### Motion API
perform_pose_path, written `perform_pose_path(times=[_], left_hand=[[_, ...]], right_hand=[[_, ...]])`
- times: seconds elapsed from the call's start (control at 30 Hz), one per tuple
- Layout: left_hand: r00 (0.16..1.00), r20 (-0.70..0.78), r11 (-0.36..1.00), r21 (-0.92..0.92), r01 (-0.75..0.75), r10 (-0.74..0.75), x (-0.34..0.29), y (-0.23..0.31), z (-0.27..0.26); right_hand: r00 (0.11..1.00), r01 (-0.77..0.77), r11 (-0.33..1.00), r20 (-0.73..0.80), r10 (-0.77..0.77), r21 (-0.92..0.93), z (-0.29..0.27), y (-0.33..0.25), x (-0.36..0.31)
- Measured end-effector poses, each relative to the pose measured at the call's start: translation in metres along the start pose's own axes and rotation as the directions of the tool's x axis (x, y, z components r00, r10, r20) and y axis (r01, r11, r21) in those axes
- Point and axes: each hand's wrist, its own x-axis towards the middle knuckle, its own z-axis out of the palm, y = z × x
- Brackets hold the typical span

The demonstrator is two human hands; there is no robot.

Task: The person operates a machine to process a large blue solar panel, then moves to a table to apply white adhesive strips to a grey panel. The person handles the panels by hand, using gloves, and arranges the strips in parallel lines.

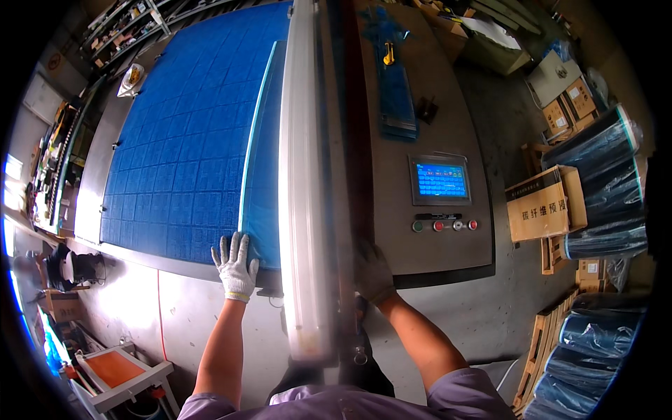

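Observation:
My left hand (236,264), in a white knit glove, lies with fingers spread at the front edge of the blue table bed. Its fingertips touch the near end of a blue film sheet (260,189) with a pale, light-green edge. Just right of it, a long whitish translucent bar (301,168) runs away from me over the bed, its near end blurred. My right hand (374,271), also gloved, rests in shadow beyond the bar, by the front edge of the grey panel. Its fingers are partly hidden and too dark to make out.
Blue gridded bed (175,154) spreads left. On the grey panel (427,252) are a touchscreen (439,180), several push buttons (448,225), blue film strips (397,105) and a yellow cutter (388,53). Cardboard box (537,206) and wrapped dark rolls (602,336) stand right; small cart (119,371) lower left.

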Motion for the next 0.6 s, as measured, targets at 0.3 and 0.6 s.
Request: perform_pose_path(times=[0.3, 0.6], left_hand=[[1.000, -0.009, 1.000, -0.005, 0.005, -0.005, 0.0015, 0.0004, 0.0003], [1.000, -0.023, 1.000, -0.010, -0.007, 0.007, 0.0013, -0.0010, 0.0014]], right_hand=[[1.000, 0.006, 1.000, 0.012, -0.006, -0.008, -0.0038, -0.0014, -0.0019], [1.000, -0.013, 1.000, 0.020, 0.013, -0.002, -0.0014, -0.0022, -0.0016]])
